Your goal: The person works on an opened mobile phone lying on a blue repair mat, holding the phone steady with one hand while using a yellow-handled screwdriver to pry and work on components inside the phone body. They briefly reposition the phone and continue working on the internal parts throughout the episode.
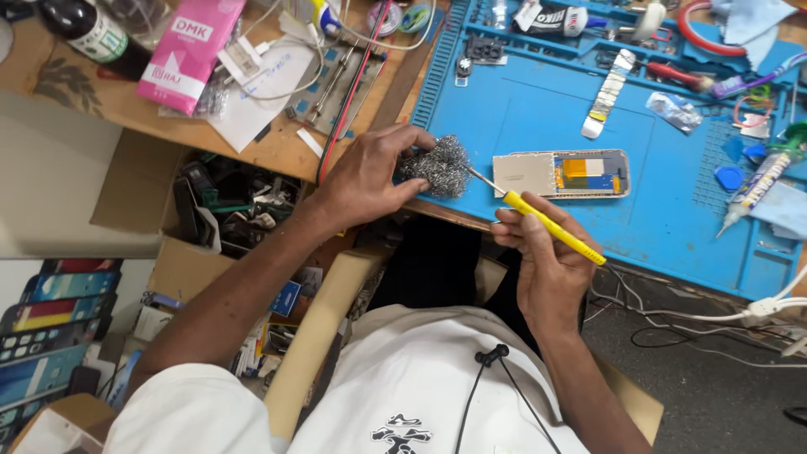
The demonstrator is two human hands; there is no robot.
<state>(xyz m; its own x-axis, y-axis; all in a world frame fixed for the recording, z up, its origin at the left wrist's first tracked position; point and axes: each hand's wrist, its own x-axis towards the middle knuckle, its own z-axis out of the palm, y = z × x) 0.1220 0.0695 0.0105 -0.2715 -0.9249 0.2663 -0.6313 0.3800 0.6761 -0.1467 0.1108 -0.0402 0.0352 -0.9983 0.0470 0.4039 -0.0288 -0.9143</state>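
Seen from above, looking down over a cluttered workbench. At the left, on bare wood beside the left edge of a blue work mat [538, 118], left hand [370, 181] curled firmly around a wad of grey steel wool [437, 166], fingers wrapped over its top, wad resting at the mat's near left corner. Just to the right, right hand [542, 261] closed in a pinch grip on a yellow-handled soldering iron [551, 225], hand held off the near edge of the mat, above the lap. Long axis of the iron slanted from lower right up to upper left, thin metal tip pointed into the right side of the wool and touching it or very nearly so; exact contact too fine to tell. Wool nearer the left hand, iron entirely in the right. Farther right, well apart from both hands, an opened phone frame [561, 174] lying flat near the middle of the mat, long axis parallel to the near edge.
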